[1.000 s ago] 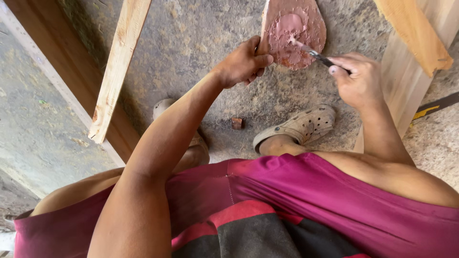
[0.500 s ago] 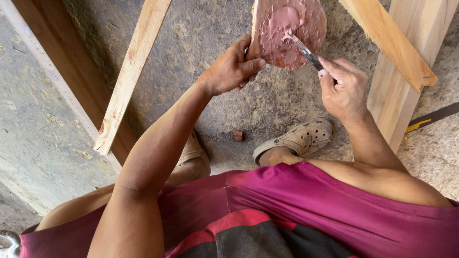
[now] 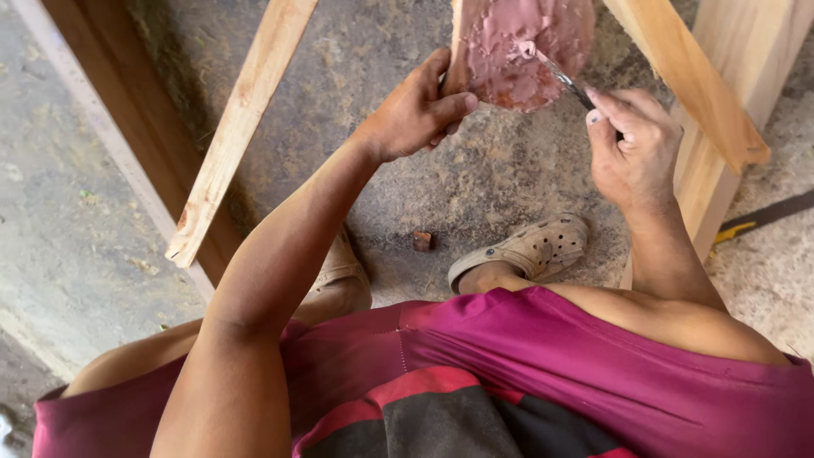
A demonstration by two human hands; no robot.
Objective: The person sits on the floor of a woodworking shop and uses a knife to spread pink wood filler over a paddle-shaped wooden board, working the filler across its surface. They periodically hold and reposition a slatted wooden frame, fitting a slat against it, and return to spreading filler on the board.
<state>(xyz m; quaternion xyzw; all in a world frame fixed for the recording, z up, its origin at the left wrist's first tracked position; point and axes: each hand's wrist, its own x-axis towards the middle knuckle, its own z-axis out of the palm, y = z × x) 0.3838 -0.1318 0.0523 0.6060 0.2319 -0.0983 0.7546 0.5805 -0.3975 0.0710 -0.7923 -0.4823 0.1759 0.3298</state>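
Dusty concrete floor (image 3: 424,187); left hand (image 3: 420,110) grips putty-smeared board (image 3: 526,51), right hand (image 3: 632,148) scrapes with knife (image 3: 560,76).

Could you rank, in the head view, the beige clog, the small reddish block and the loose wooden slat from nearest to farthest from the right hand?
From the right hand:
1. Beige clog, just below it.
2. Small reddish block, on the floor between the feet.
3. Loose wooden slat, far across on the left.
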